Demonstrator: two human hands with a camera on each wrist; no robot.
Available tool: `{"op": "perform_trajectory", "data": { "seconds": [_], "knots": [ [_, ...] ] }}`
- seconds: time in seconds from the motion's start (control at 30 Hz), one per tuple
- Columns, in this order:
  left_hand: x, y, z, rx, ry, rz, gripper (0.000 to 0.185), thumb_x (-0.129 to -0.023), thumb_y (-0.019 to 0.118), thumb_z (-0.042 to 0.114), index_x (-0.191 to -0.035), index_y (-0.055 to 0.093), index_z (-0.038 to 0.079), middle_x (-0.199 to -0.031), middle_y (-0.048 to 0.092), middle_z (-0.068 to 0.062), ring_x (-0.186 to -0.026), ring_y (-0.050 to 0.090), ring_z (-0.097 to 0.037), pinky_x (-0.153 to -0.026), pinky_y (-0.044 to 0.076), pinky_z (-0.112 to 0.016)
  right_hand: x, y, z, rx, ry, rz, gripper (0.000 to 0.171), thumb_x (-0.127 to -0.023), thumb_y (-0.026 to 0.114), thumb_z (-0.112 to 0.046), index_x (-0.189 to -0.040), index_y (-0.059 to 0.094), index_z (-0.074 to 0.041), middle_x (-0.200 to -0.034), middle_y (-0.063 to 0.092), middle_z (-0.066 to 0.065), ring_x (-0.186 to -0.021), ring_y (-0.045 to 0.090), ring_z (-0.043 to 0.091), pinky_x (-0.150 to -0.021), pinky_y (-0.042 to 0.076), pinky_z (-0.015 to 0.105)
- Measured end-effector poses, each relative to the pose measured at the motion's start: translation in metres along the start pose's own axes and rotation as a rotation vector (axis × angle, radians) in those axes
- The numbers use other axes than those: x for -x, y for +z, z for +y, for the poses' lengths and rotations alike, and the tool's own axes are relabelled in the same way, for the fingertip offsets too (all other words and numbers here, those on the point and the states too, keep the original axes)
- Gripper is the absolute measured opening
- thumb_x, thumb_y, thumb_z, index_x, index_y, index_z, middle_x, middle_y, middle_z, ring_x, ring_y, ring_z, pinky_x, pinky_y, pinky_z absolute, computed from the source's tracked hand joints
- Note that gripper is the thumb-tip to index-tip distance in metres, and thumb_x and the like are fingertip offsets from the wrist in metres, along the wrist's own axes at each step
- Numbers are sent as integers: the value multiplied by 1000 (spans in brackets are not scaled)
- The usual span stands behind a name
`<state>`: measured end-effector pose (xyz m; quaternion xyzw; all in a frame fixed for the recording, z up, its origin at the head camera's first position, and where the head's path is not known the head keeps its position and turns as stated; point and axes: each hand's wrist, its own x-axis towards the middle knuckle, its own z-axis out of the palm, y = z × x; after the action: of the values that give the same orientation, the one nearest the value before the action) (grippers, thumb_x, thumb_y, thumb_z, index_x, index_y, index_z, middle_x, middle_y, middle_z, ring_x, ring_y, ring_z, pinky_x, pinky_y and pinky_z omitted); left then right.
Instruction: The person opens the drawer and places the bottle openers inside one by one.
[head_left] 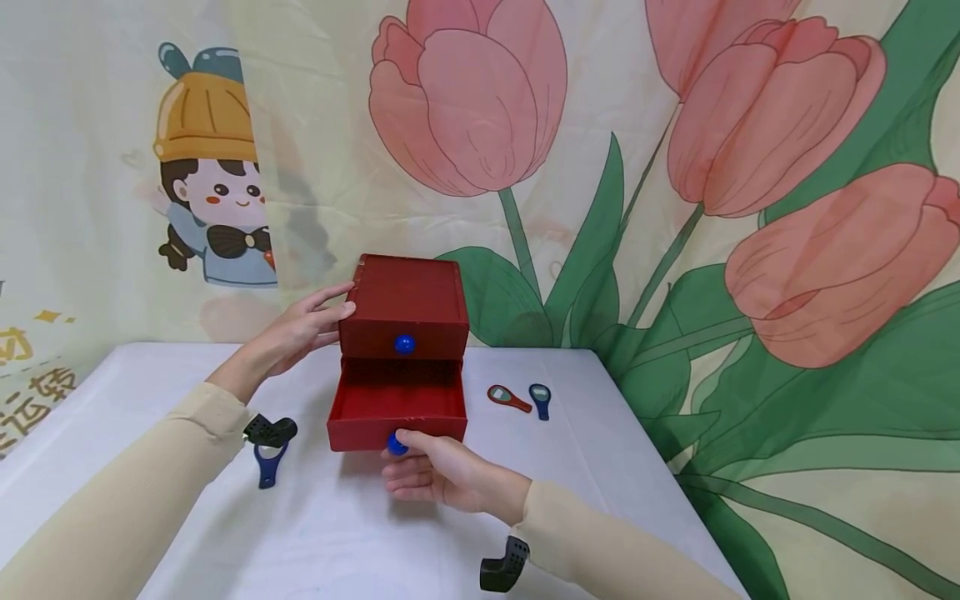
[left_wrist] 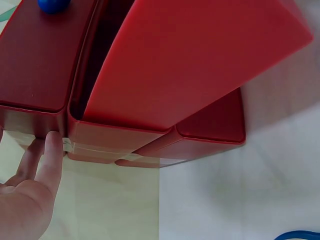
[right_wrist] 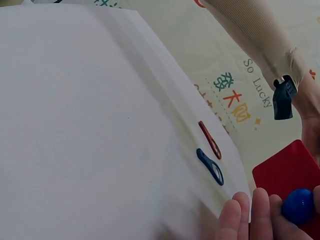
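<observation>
A small red two-drawer box (head_left: 405,300) stands on the white table (head_left: 600,467). Its lower drawer (head_left: 397,400) is pulled out toward me and looks empty. My right hand (head_left: 431,471) pinches the blue knob (head_left: 395,444) on that drawer's front; in the right wrist view the knob (right_wrist: 298,205) sits against my fingers (right_wrist: 255,217). With straight fingers, my left hand (head_left: 303,329) rests against the box's left side, and its fingertips (left_wrist: 50,155) touch the box's edge (left_wrist: 190,65). The upper drawer is closed, its blue knob (head_left: 404,342) facing me.
A red paddle-shaped tag (head_left: 508,397) and a blue one (head_left: 540,399) lie right of the box. Another blue tag (head_left: 268,462) lies under my left wrist. A tulip-printed backdrop (head_left: 750,167) hangs behind; the table's right edge is near.
</observation>
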<state>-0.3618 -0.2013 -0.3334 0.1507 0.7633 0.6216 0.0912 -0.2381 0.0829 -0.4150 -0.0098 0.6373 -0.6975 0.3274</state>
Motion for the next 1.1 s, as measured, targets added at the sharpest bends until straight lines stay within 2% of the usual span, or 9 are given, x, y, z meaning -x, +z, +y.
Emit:
{"op": "perform_trajectory", "data": {
  "seconds": [0.27,0.47,0.7,0.97,1.1],
  "knots": [
    [-1,1,1,-10,6,5,85,-107,61,45,-173,10,27,-177,18,-11,-155,36,-42,-122,37,-56,10,2,3,11,7,3,48,-105,64,-45,-130,71,-4,-114,79,12,-99,79,23,-98,61,41],
    [1,1,1,-16,7,8,85,-107,61,45,-173,10,25,-177,18,-12,-155,35,-43,-121,38,-57,12,3,7,17,8,-10,49,-106,62,-45,-131,71,-3,-115,79,13,-106,78,30,-100,60,42],
    [-1,3,1,-12,9,5,86,-107,61,45,-173,10,26,-177,19,-12,-155,36,-42,-122,37,-57,12,-2,9,7,-4,-59,54,-106,61,-47,-135,69,-2,-124,76,17,-114,75,35,-103,59,44],
    [-2,1,-1,-7,7,2,86,-107,61,47,-173,10,26,-177,19,-12,-155,37,-41,-122,37,-55,18,-23,7,6,44,-143,65,-108,57,-47,-149,54,4,-135,71,20,-126,69,38,-107,56,44],
    [-1,1,-1,-11,7,3,86,-107,61,47,-173,10,27,-177,19,-12,-155,37,-41,-122,38,-55,25,-41,5,40,42,-158,65,-108,56,-48,-148,56,3,-137,69,20,-129,66,41,-109,54,45]
  ]
}}
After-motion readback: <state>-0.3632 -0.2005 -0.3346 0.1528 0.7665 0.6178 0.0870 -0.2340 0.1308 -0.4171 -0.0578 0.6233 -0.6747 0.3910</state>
